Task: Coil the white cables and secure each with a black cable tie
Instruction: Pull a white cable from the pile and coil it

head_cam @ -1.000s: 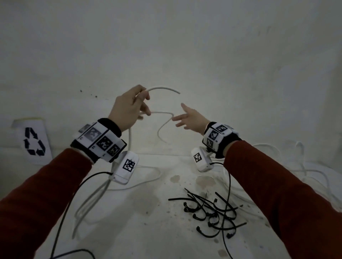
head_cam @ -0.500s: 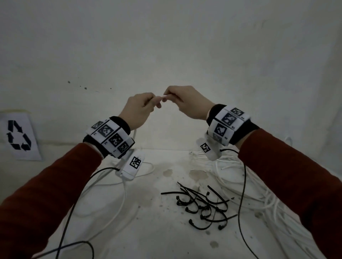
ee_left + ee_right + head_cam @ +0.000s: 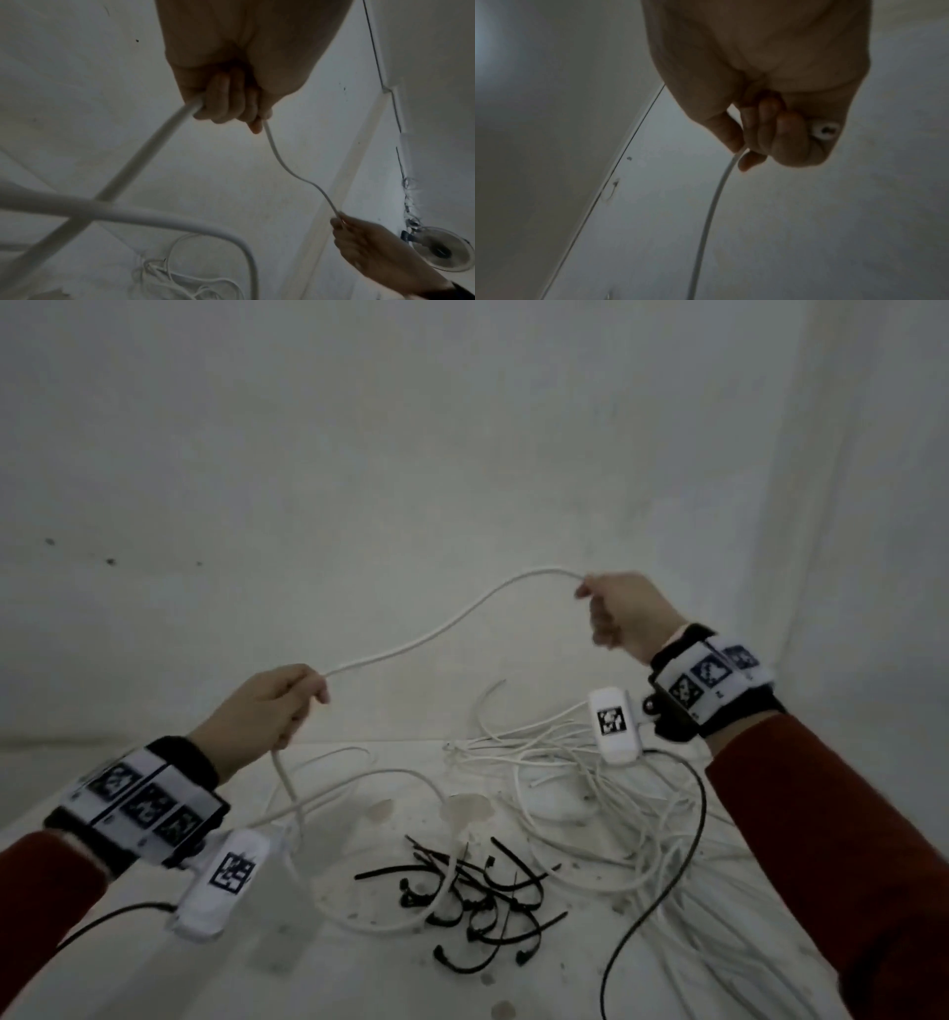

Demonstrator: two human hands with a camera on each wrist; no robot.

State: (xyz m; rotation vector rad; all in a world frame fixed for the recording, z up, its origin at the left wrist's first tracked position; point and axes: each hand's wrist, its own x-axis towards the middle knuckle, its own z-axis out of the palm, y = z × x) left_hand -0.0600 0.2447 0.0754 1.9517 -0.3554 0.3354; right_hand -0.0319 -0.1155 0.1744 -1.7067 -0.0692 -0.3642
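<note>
A white cable (image 3: 441,631) stretches in the air between both hands. My left hand (image 3: 272,711) grips it low on the left, fingers curled round it (image 3: 226,101); below that hand the cable drops to the table. My right hand (image 3: 621,613) pinches the cable's end higher up on the right; the cut end (image 3: 825,131) pokes out of that fist. The same span of cable (image 3: 290,170) runs from my left fist to the right hand (image 3: 365,243). A heap of black cable ties (image 3: 477,891) lies on the table below, between my arms.
A tangle of loose white cables (image 3: 606,793) covers the table's right side, under my right forearm. More loops (image 3: 359,788) lie near the middle. Black sensor leads (image 3: 662,896) trail from both wrist units. A white wall stands close behind.
My hands met at the cable's end, then drew apart: the right hand went up and right with the end, the left dropped down and left, pulling a long span taut between them.
</note>
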